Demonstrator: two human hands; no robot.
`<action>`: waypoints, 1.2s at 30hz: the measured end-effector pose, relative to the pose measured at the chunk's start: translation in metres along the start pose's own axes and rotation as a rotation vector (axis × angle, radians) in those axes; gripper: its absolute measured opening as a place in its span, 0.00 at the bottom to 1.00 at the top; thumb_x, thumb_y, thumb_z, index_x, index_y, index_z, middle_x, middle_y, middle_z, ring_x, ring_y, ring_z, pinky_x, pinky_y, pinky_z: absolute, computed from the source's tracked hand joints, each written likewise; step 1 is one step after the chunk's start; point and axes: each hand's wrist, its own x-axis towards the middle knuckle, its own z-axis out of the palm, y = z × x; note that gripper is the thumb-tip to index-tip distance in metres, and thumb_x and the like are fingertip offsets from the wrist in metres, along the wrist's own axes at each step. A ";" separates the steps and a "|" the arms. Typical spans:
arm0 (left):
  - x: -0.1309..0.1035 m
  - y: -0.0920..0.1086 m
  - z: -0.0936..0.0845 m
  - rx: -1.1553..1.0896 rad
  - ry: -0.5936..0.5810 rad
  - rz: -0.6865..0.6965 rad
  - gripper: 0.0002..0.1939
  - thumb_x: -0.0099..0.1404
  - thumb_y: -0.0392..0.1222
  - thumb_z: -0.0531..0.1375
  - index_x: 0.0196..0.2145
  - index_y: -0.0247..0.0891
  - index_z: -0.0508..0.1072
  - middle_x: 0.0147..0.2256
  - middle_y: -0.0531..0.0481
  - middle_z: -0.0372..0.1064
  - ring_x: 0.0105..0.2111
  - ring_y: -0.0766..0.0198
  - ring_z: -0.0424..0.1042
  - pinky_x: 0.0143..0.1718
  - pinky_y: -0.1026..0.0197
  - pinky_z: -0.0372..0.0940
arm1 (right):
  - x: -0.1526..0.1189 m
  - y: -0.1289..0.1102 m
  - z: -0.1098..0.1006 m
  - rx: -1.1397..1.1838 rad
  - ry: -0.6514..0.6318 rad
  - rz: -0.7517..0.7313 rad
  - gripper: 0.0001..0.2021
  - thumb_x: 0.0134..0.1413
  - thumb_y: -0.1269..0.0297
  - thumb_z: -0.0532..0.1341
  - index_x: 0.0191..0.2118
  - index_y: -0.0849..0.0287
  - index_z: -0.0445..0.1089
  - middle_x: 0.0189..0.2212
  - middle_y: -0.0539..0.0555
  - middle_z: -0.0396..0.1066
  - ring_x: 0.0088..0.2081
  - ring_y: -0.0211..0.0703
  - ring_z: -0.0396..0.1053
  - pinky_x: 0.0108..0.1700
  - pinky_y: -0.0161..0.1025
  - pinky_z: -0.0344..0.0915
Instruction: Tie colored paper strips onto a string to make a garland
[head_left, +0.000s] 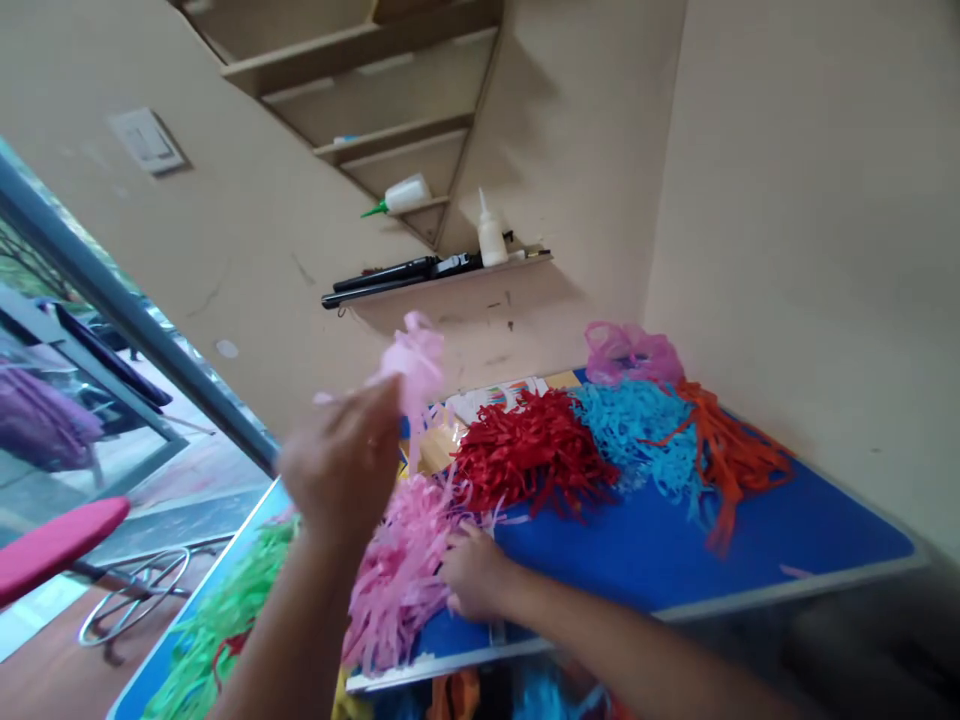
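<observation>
Raised above the left part of the table, my left hand [341, 455] is closed on a bunch of light pink strips [414, 365] that stands up from the fingers and trails down; the hand is slightly blurred. Below it lies a fluffy pile of pink strips [405, 570] near the table's front edge. My right hand [480, 572] reaches in from the right, its fingers curled at the right side of this pile and closed on some of its strips. Just behind are shredded red strips [536, 450]. Green strips [225, 610] lie at the left, partly behind my left forearm.
The blue table [615, 555] also bears light blue strips [637, 430], orange strips [739, 460] and a pink plastic bag [630, 352]. A wall shelf [525, 262] holds a glue bottle [491, 235] and black items. A pink stool [64, 545] stands left, near the doorway.
</observation>
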 end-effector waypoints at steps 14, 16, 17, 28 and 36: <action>-0.242 0.126 0.059 -0.395 -0.597 0.199 0.23 0.63 0.26 0.51 0.53 0.39 0.72 0.53 0.41 0.73 0.50 0.55 0.74 0.47 0.54 0.71 | -0.161 0.063 -0.061 1.118 0.762 0.231 0.27 0.52 0.71 0.45 0.59 0.55 0.62 0.44 0.61 0.75 0.44 0.49 0.75 0.43 0.47 0.72; -0.253 0.141 0.059 -0.458 -0.666 0.196 0.26 0.61 0.25 0.52 0.53 0.43 0.73 0.53 0.45 0.73 0.51 0.55 0.73 0.50 0.53 0.69 | -0.198 0.079 -0.081 0.936 0.968 0.374 0.25 0.55 0.66 0.47 0.59 0.55 0.62 0.46 0.62 0.74 0.46 0.51 0.74 0.45 0.51 0.71; -0.256 0.148 0.058 -0.485 -0.698 0.180 0.27 0.60 0.25 0.52 0.53 0.45 0.73 0.53 0.46 0.73 0.51 0.55 0.73 0.52 0.51 0.67 | -0.214 0.083 -0.088 0.763 1.124 0.470 0.24 0.57 0.63 0.49 0.59 0.55 0.62 0.46 0.61 0.74 0.46 0.52 0.74 0.48 0.54 0.70; -0.246 0.158 0.052 -0.607 -0.717 -0.049 0.24 0.62 0.24 0.49 0.46 0.46 0.75 0.44 0.51 0.79 0.45 0.59 0.75 0.62 0.44 0.44 | -0.186 0.077 -0.034 -0.194 0.466 0.151 0.19 0.62 0.75 0.52 0.51 0.49 0.72 0.42 0.54 0.79 0.48 0.49 0.74 0.64 0.63 0.48; -0.246 0.118 0.011 -0.230 -0.704 0.087 0.30 0.57 0.30 0.55 0.58 0.44 0.67 0.56 0.42 0.69 0.55 0.47 0.66 0.61 0.41 0.47 | -0.190 0.082 -0.030 -0.196 0.396 0.070 0.18 0.62 0.74 0.52 0.50 0.50 0.72 0.47 0.54 0.77 0.49 0.50 0.72 0.62 0.61 0.49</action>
